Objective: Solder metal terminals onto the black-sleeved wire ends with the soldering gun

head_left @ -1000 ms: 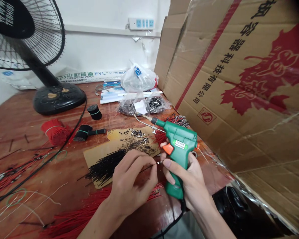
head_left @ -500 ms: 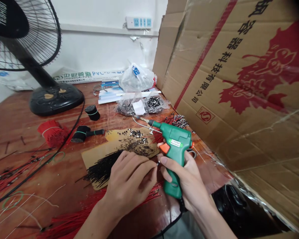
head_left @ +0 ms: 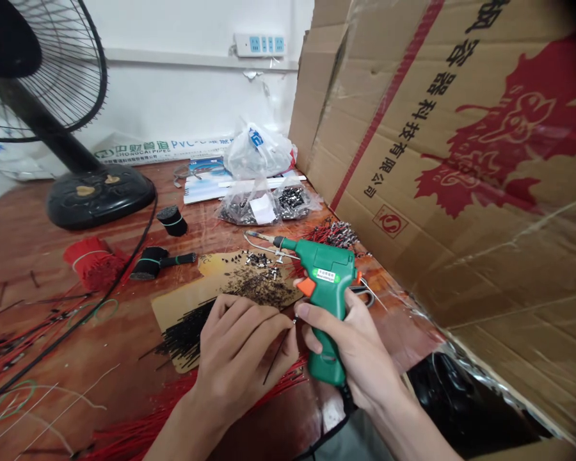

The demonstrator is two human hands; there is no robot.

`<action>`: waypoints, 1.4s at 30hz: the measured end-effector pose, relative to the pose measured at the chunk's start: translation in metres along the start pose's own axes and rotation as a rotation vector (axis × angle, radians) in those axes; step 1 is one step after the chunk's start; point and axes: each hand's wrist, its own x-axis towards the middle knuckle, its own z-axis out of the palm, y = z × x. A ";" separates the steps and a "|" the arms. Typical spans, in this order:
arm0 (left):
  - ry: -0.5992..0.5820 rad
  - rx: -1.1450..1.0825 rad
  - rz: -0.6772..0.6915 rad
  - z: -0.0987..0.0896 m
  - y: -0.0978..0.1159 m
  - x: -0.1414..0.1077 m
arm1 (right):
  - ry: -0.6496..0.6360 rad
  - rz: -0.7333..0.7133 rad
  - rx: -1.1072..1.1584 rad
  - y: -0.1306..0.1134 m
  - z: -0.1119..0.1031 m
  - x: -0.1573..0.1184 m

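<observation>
Right hand: our right hand (head_left: pixel 352 349) is wrapped around the grip of the green soldering gun (head_left: pixel 327 291), fingers closed on the handle, the forefinger stretched out towards the left hand.
Soldering gun: held upright just above the near right part of the table, its metal tip (head_left: pixel 259 236) pointing far and left, an orange trigger (head_left: pixel 306 286) on its left face; a black cord leaves the butt towards us.
Left hand: our left hand (head_left: pixel 242 355) lies palm down just left of the gun, thumb and forefinger pinched together on a thin black wire (head_left: pixel 274 355) that slants down across the fingers. The pinched end meets the right forefinger; we cannot tell what sits at that contact.
Black wires: a fan of cut black wires (head_left: pixel 187 333) rests on a cardboard sheet (head_left: pixel 173 304), partly under the left hand.
Small metal parts: scattered on the far end of the cardboard sheet (head_left: pixel 262 259).
Red wires: loose strands (head_left: pixel 139 432) lie along the near edge of the table; a banded bundle (head_left: pixel 89 262) lies far left.
Table: reddish wood (head_left: pixel 38 224).
Fan: a black standing fan (head_left: pixel 43 96) occupies the far left corner.
Plastic bags: clear bags of metal parts (head_left: pixel 269 205) lie beyond the gun.
Carton: a large printed cardboard carton (head_left: pixel 461 160) fills the right side.
</observation>
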 end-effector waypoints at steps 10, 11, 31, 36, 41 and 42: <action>0.048 0.057 0.000 -0.002 0.002 0.003 | 0.018 0.048 0.033 0.001 0.003 -0.001; 0.052 0.061 0.002 -0.002 0.001 0.002 | 0.016 0.048 0.040 0.001 0.003 -0.001; -0.020 -0.352 -0.473 -0.003 0.013 -0.001 | 0.119 -0.199 -0.084 0.007 0.008 -0.015; -0.049 -0.575 -0.731 -0.003 0.017 -0.002 | 0.198 -0.242 -0.161 0.005 0.015 -0.019; -0.005 -0.599 -0.790 -0.004 0.017 -0.002 | 0.289 -0.356 -0.280 0.006 0.021 -0.019; 0.001 -0.589 -0.787 -0.004 0.016 -0.002 | 0.298 -0.389 -0.306 0.007 0.022 -0.019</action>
